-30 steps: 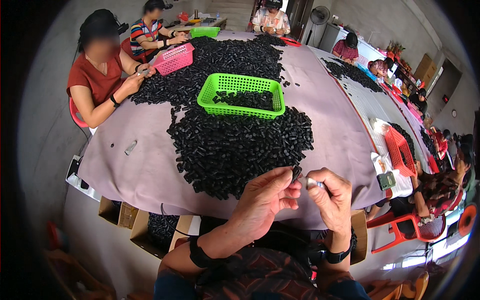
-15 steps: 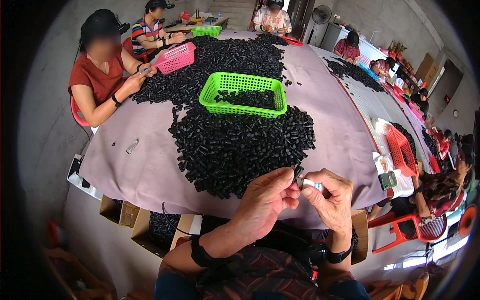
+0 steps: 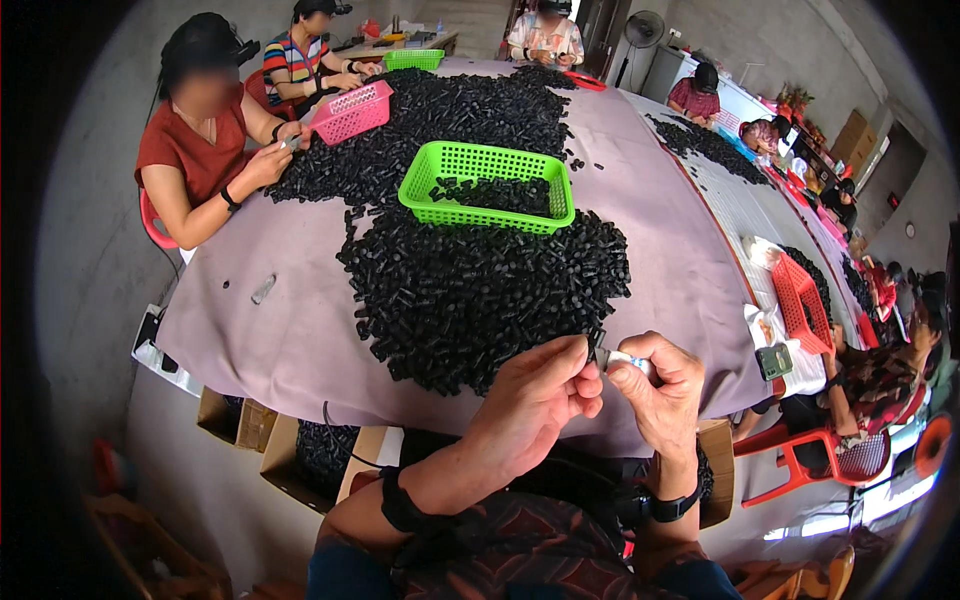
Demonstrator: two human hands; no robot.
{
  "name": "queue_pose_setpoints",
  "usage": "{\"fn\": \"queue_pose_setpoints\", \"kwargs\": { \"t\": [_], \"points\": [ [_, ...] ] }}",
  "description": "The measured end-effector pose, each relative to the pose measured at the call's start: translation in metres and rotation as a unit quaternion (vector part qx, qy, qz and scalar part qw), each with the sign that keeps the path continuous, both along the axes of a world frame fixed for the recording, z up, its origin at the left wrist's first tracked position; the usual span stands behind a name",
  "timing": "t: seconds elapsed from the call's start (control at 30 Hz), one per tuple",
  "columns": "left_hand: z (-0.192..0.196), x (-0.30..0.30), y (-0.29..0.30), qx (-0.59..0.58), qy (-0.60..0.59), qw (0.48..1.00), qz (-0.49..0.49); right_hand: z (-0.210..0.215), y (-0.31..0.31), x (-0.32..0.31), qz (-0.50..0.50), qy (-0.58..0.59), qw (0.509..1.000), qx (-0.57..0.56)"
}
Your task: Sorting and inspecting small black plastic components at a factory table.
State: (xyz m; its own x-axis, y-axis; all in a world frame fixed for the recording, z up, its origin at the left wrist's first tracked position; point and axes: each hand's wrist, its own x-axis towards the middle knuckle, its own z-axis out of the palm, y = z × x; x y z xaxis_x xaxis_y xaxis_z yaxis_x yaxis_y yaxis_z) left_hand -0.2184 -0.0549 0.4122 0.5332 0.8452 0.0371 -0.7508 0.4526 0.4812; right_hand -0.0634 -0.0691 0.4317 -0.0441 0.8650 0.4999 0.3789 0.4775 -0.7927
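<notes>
Close to the near edge of the table, my left hand (image 3: 522,405) pinches a small black plastic part (image 3: 595,343) between thumb and fingers. Against it, my right hand (image 3: 665,395) grips a short whitish tool with blue marks (image 3: 632,364). Its greyish tip meets the part or lies right beside it; the fingers hide the exact contact. Just beyond both hands spreads a large heap of similar black parts (image 3: 480,300). A green basket (image 3: 485,220) with some black parts inside rests on the heap's far side.
A pink basket (image 3: 350,112) stands by a seated person (image 3: 205,150) at the left. Cardboard boxes (image 3: 285,455) sit under the near table edge. A red basket (image 3: 800,295) lies on the neighbouring table at the right. Other people work around both tables.
The black part has tilted or turned slightly in my left fingers. My right hand has shifted a little, showing more of the whitish tool. Both grips stay held.
</notes>
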Motion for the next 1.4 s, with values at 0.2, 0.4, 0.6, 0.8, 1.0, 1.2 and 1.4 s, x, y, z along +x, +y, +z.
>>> {"fn": "queue_pose_setpoints", "kwargs": {
  "t": [0.2, 0.4, 0.6, 0.8, 1.0, 1.2, 1.4],
  "points": [
    [0.005, 0.006, -0.016, -0.045, -0.010, 0.996, -0.080, -0.006, 0.018, 0.030, -0.085, 0.185, 0.979, -0.001],
    [0.008, 0.001, -0.006, -0.020, -0.001, 1.000, -0.019, -0.002, 0.006, 0.024, -0.033, 0.092, 0.995, 0.014],
    [0.005, 0.002, -0.005, -0.020, 0.005, 1.000, 0.006, 0.004, -0.002, 0.008, 0.028, 0.003, 1.000, 0.010],
    [0.003, 0.002, -0.005, -0.016, 0.006, 1.000, 0.014, 0.001, 0.000, 0.005, 0.028, -0.030, 0.999, 0.012],
    [0.002, 0.003, -0.004, -0.018, 0.010, 1.000, 0.013, 0.005, -0.001, 0.007, 0.037, -0.042, 0.998, -0.011],
    [0.002, 0.002, -0.004, -0.013, 0.004, 1.000, 0.006, 0.004, -0.002, 0.007, 0.021, -0.041, 0.999, -0.007],
    [0.001, 0.002, -0.005, -0.009, -0.013, 1.000, -0.008, 0.005, -0.002, 0.008, 0.015, -0.044, 0.999, 0.005]
  ]
}}
